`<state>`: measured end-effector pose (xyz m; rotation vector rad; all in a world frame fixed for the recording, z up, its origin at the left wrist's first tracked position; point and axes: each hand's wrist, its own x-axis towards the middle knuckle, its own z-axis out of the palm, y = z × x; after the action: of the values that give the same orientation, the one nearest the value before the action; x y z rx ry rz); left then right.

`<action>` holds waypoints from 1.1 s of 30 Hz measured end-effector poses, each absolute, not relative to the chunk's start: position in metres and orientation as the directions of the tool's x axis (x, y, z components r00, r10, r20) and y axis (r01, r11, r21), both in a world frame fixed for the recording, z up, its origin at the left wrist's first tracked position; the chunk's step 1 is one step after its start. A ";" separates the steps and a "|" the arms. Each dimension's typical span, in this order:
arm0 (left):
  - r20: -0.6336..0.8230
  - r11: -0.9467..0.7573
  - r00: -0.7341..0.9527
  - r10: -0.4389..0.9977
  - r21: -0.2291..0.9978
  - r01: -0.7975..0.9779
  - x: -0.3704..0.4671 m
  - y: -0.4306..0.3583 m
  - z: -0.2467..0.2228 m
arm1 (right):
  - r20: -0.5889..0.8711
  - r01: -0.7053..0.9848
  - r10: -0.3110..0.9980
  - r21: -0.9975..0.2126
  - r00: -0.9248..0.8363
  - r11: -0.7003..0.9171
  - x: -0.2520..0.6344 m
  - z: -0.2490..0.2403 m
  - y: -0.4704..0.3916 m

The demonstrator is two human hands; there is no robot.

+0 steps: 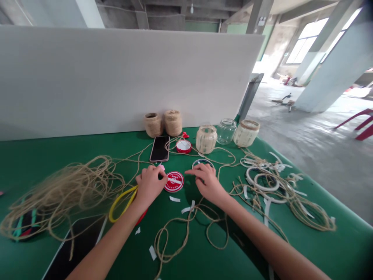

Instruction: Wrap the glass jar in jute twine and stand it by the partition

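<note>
A round red and white disc (pixel 174 181) lies flat on the green table, between my two hands. My left hand (pixel 151 182) is at its left edge, thumb and forefinger pressed together; what they hold, if anything, is too small to make out. Under that wrist lies a yellow-handled tool (pixel 116 206), partly hidden. My right hand (pixel 205 179) is to the right of the disc, its forefinger stretched toward it without touching and nothing visible in it. A round ring-shaped item (pixel 201 160) sits partly behind my right hand. White tape scraps (pixel 175 199) lie below the disc.
Twine-wrapped jars (pixel 173 123), a clear glass jar (pixel 226 132) and tape-covered jars (pixel 206 140) stand at the back. A phone (pixel 159 149) and red tape roll (pixel 183 146) lie before them. Loose twine (pixel 70 190) covers the left; tape rolls (pixel 266 182) lie right.
</note>
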<state>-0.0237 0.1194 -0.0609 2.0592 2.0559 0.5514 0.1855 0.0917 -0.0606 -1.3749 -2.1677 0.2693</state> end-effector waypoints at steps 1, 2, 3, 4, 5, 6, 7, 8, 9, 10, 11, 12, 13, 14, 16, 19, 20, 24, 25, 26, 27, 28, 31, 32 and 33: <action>0.141 -0.029 -0.029 0.990 0.395 0.918 -0.023 0.119 -0.061 | 0.357 0.808 0.890 -0.411 -0.283 0.422 0.191 -0.060 0.093; 0.151 -0.031 -0.035 0.988 0.411 0.911 -0.024 0.118 -0.060 | 0.362 0.848 0.893 -0.353 -0.267 0.396 0.196 -0.060 0.095; 0.165 -0.033 -0.042 0.985 0.428 0.903 -0.024 0.118 -0.059 | 0.355 0.880 0.894 -0.282 -0.273 0.381 0.203 -0.060 0.097; 0.181 -0.036 -0.051 0.982 0.446 0.894 -0.024 0.118 -0.058 | 0.335 0.900 0.896 -0.221 -0.292 0.376 0.208 -0.061 0.098; 0.200 -0.038 -0.063 0.978 0.463 0.886 -0.025 0.117 -0.056 | 0.313 0.908 0.898 -0.182 -0.310 0.377 0.213 -0.062 0.099; 0.219 -0.038 -0.077 0.973 0.479 0.877 -0.026 0.117 -0.053 | 0.298 0.911 0.899 -0.163 -0.321 0.380 0.217 -0.063 0.101; 0.234 -0.038 -0.091 0.968 0.492 0.870 -0.027 0.117 -0.051 | 0.291 0.910 0.899 -0.158 -0.328 0.383 0.219 -0.064 0.102; 0.254 -0.042 -0.102 0.962 0.506 0.861 -0.028 0.116 -0.048 | 0.293 0.907 0.897 -0.164 -0.330 0.387 0.220 -0.065 0.103; 0.282 -0.062 -0.105 0.954 0.525 0.849 -0.028 0.115 -0.046 | 0.299 0.904 0.895 -0.174 -0.330 0.391 0.220 -0.065 0.103; 0.318 -0.101 -0.096 0.943 0.549 0.830 -0.028 0.113 -0.044 | 0.308 0.901 0.892 -0.178 -0.330 0.395 0.218 -0.064 0.103; 0.358 -0.156 -0.074 0.931 0.574 0.804 -0.027 0.111 -0.043 | 0.317 0.892 0.887 -0.195 -0.336 0.408 0.215 -0.063 0.103; 0.396 -0.222 -0.042 0.917 0.596 0.772 -0.025 0.108 -0.042 | 0.328 0.871 0.879 -0.238 -0.346 0.431 0.211 -0.061 0.101; 0.429 -0.290 0.001 0.903 0.609 0.738 -0.022 0.104 -0.042 | 0.337 0.837 0.871 -0.299 -0.357 0.459 0.207 -0.059 0.099; 0.447 -0.347 0.051 0.893 0.611 0.711 -0.019 0.100 -0.042 | 0.349 0.775 0.860 -0.394 -0.372 0.494 0.203 -0.057 0.096; 0.459 -0.434 0.165 0.873 0.575 0.694 -0.010 0.092 -0.043 | 0.353 0.621 0.847 -0.576 -0.398 0.532 0.194 -0.054 0.089; 0.491 -0.518 0.269 0.828 0.487 0.703 0.000 0.082 -0.045 | 0.345 0.482 0.839 -0.699 -0.420 0.529 0.184 -0.053 0.079; 0.503 -0.520 0.270 0.821 0.465 0.716 0.002 0.080 -0.046 | 0.344 0.462 0.836 -0.712 -0.428 0.529 0.181 -0.053 0.076; 0.532 -0.484 0.238 0.813 0.389 0.783 0.001 0.079 -0.045 | 0.377 0.430 0.808 -0.702 -0.453 0.568 0.177 -0.053 0.071; 0.537 -0.480 0.236 0.810 0.376 0.793 0.000 0.078 -0.044 | 0.392 0.421 0.798 -0.695 -0.457 0.583 0.177 -0.053 0.070; 0.541 -0.482 0.238 0.806 0.368 0.795 0.000 0.078 -0.043 | 0.405 0.412 0.789 -0.690 -0.461 0.595 0.177 -0.053 0.069; 0.545 -0.488 0.243 0.803 0.366 0.792 -0.001 0.078 -0.043 | 0.409 0.402 0.784 -0.691 -0.468 0.601 0.177 -0.052 0.069; 0.550 -0.499 0.249 0.797 0.367 0.785 -0.001 0.078 -0.042 | 0.399 0.393 0.782 -0.699 -0.478 0.597 0.178 -0.052 0.068; 0.577 -0.538 0.265 0.772 0.373 0.756 0.000 0.077 -0.042 | 0.342 0.379 0.793 -0.738 -0.503 0.559 0.177 -0.050 0.067; 0.590 -0.548 0.264 0.763 0.372 0.749 0.000 0.076 -0.043 | 0.331 0.375 0.796 -0.747 -0.506 0.549 0.177 -0.050 0.066; 0.603 -0.555 0.262 0.753 0.369 0.746 0.000 0.076 -0.043 | 0.325 0.371 0.799 -0.754 -0.507 0.542 0.177 -0.049 0.066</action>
<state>0.0003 0.0759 -0.0430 2.4882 1.4770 1.1983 0.1768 0.0659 -0.0491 -0.9403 -2.1059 0.8155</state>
